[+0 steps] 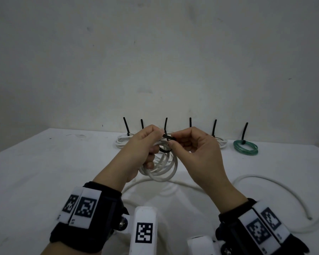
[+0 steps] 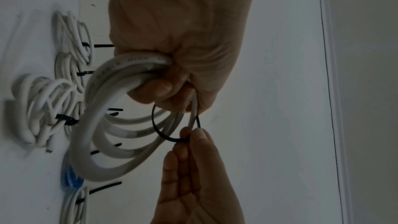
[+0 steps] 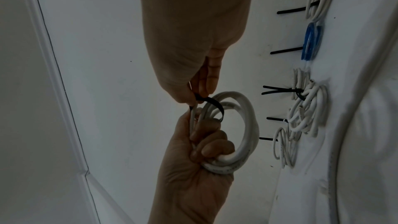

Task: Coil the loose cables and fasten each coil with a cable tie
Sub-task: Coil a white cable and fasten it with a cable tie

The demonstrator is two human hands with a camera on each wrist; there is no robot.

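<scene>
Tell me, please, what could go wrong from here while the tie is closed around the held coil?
1. The black cable tie still forms a wide loop; tightened unevenly, it might miss a turn of the white cable coil.
2. The left hand holds only one side, so the fanned turns could spring apart.
3. The right hand merely pinches the tie, which might slip.

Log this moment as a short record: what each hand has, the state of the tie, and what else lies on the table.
left hand: grips a white cable coil, held above the table
right hand: pinches a black cable tie
tie state: looped round the coil's strands, still a loose ring
finished coils: a row by the wall, tie tails sticking up, among them a green coil
loose cable: uncoiled, near right of the table
</scene>
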